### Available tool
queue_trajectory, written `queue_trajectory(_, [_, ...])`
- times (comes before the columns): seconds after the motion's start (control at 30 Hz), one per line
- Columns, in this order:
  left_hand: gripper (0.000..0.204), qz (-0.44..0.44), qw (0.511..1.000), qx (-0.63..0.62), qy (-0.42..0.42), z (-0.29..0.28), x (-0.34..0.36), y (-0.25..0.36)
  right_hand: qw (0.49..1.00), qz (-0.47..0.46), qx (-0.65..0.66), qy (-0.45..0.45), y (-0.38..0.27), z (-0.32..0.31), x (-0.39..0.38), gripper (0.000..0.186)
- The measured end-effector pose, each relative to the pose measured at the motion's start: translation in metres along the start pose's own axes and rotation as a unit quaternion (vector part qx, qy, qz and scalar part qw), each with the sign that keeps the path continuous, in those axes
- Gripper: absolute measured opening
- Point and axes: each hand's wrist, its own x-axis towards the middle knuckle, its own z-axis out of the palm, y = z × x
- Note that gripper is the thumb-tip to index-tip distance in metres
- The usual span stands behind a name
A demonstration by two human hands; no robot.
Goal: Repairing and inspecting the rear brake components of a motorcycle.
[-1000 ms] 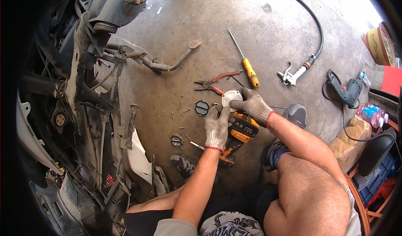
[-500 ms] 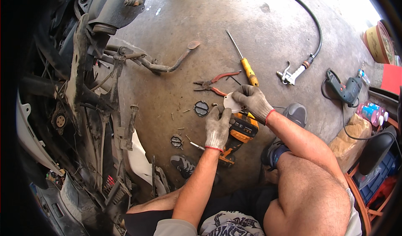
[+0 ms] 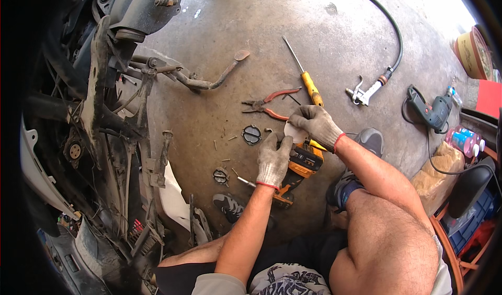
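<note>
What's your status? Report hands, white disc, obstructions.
Right hand pinching white disc. Left hand at disc's edge. Orange-black power tool close by, partly hidden by left hand.

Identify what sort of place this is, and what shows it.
Probably a vehicle repair garage: a partly stripped motorbike or scooter stands at left, pliers and a yellow-handled screwdriver lie on the bare grey floor. Could be a home garage.
</note>
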Motion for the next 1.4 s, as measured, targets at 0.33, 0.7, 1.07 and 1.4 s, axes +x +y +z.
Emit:
queue_trajectory(0.33, [0.026,-0.029,0.999,-0.036,0.012,0.005,-0.003,0.009,0.999,0.012,-0.051,0.010,-0.007,-0.005,-0.005,0.037])
queue_trajectory(0.7, [0.041,0.018,0.996,0.073,0.047,0.004,0.017,0.010,0.996,0.005,-0.084,0.001,-0.017,0.000,-0.013,0.039])
queue_trajectory(1.07, [0.034,-0.013,0.992,-0.115,0.056,-0.009,0.010,0.010,0.995,0.009,-0.092,0.046,-0.013,0.001,-0.009,0.041])
queue_trajectory(1.4, [0.023,-0.038,0.998,-0.043,-0.002,0.003,0.004,0.018,0.995,0.019,-0.077,0.052,-0.013,-0.001,-0.011,0.041])
